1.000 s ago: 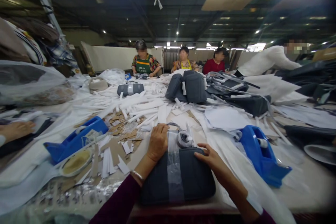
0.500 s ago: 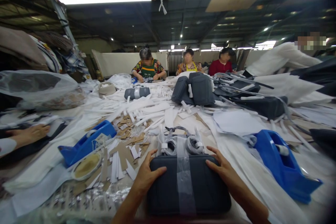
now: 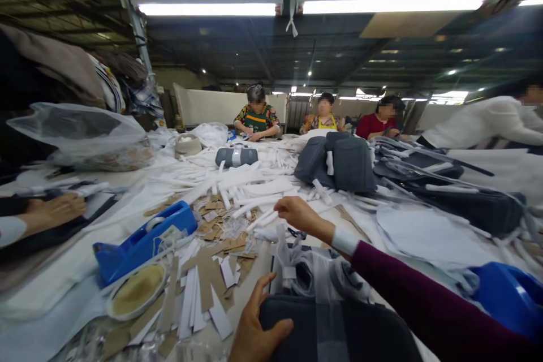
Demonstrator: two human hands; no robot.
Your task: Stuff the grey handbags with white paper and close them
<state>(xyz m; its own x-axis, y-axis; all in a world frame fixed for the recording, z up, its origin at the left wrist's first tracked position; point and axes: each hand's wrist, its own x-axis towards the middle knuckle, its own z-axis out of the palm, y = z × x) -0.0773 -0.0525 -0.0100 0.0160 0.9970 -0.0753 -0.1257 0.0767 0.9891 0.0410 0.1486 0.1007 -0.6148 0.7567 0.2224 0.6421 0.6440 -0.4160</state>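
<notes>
A dark blue-grey bag [image 3: 369,322] lies at the near edge, with a strip of clear tape [image 3: 331,328] across it. Its wrapped grey straps [image 3: 303,268] are bundled behind it. My left hand [image 3: 261,325] holds the bag's left corner, thumb on the front face and fingers around the back edge. Beyond the bag, my right hand [image 3: 301,216] reaches over the pile of white foam rolls [image 3: 250,189]. Its fingers are curled together near some rolls, and whatever they may hold is hidden.
A blue tape dispenser [image 3: 146,240] stands left, behind a round roll of tape [image 3: 138,291] and cardboard strips [image 3: 207,277]. Another blue dispenser [image 3: 509,297] is at right. More dark bags [image 3: 350,161] sit on the pile. A co-worker's hand [image 3: 57,212] is at far left; several people work beyond.
My right hand has left the bag and stretched forward over the white rolls. My left hand stays at the bag's corner. The view has shifted, so the scene sits farther right.
</notes>
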